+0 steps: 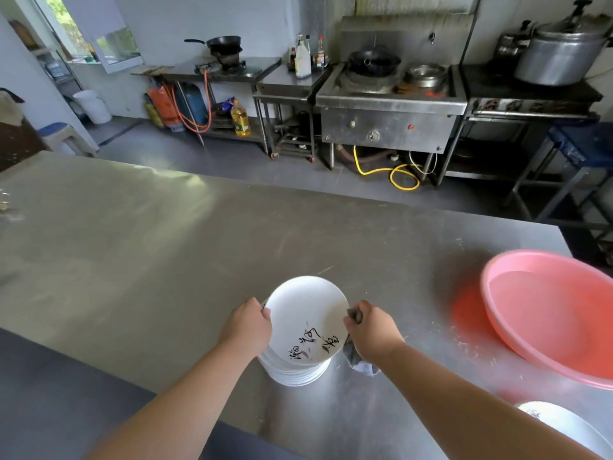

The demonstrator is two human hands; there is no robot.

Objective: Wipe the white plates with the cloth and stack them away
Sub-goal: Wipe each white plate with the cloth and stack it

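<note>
A commercial kitchen is indicated. A broad stainless-steel tabletop (232, 227) is faced by a steel wok range (391, 107), in which a dark wok (373, 63) is seated. A very large lidded metal pot (560, 54) is kept beside it. Sauce bottles (303, 58) are grouped on a side table, what seem to be gas cylinders (192, 101) are stowed under a bench, and a stack of white plates (295, 375) is kept on the tabletop.

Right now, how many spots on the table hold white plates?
2. A stack stands at the near centre; more plates sit at the bottom right edge, cut off by the frame, so others may be hidden.
</note>
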